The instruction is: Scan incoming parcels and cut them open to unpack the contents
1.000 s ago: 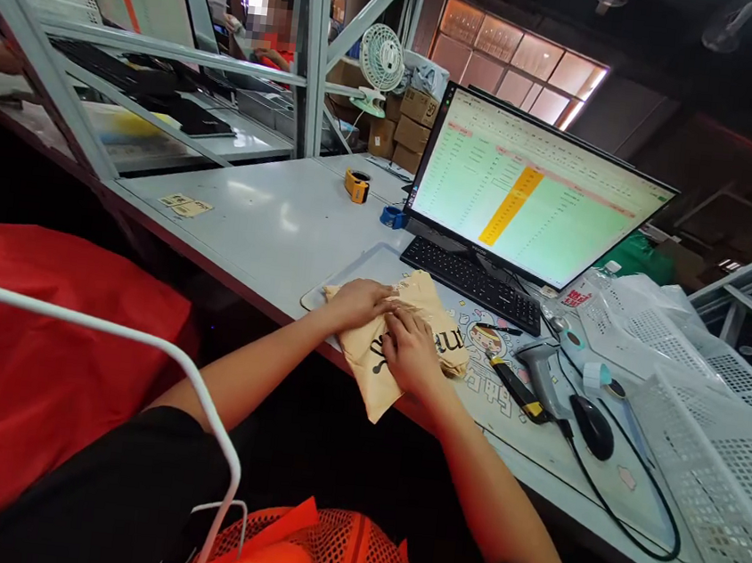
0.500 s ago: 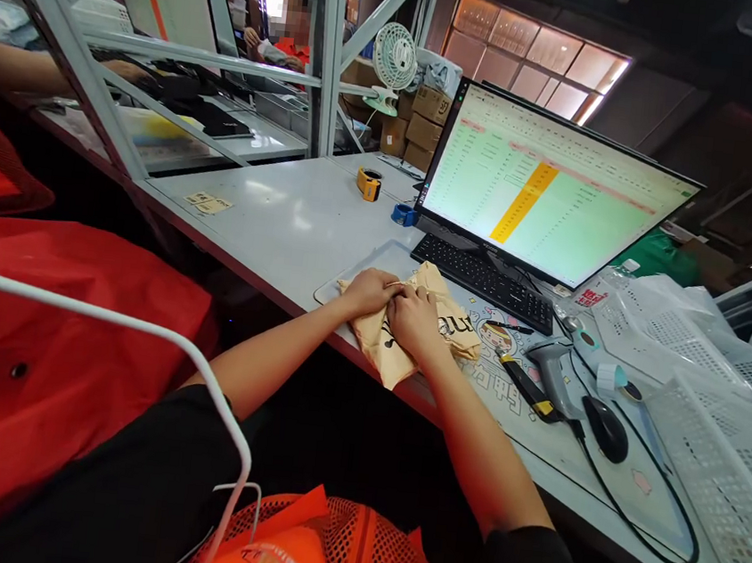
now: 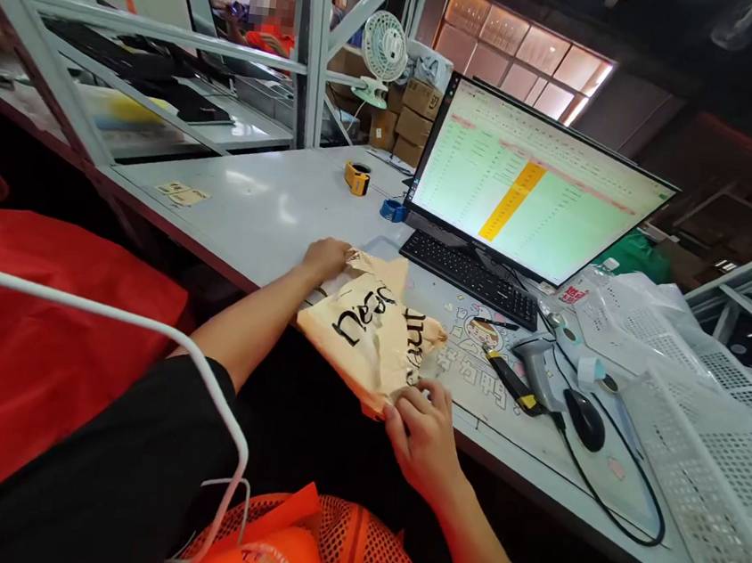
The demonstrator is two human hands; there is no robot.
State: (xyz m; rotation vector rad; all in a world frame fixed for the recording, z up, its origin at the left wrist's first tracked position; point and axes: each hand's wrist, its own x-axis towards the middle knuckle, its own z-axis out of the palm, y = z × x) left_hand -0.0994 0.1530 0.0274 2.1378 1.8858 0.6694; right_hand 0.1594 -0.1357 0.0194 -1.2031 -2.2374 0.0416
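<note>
A cream cloth bag (image 3: 371, 326) with black lettering is spread, creased, over the front edge of the desk. My left hand (image 3: 326, 260) grips its far left corner, fingers curled and partly hidden. At the near right corner, my right hand (image 3: 421, 416) pinches the fabric between thumb and fingers. Part of the lettering is broken up by a fold on the right side. Under the bag lies a desk mat (image 3: 473, 377) printed with a cartoon figure.
Behind the bag stand a keyboard (image 3: 470, 278) and a monitor (image 3: 533, 191). To the right lie a yellow-black box cutter (image 3: 513, 381), a scanner (image 3: 537, 370), a mouse (image 3: 584, 420) and white baskets (image 3: 684, 475). Tape rolls (image 3: 393, 211) sit farther back. A person (image 3: 271, 33) is beyond the frame.
My hands have moved apart from the bag's middle: the left toward the far left corner, the right down to the near corner. The bag is now spread wider and its lettering shows more.
</note>
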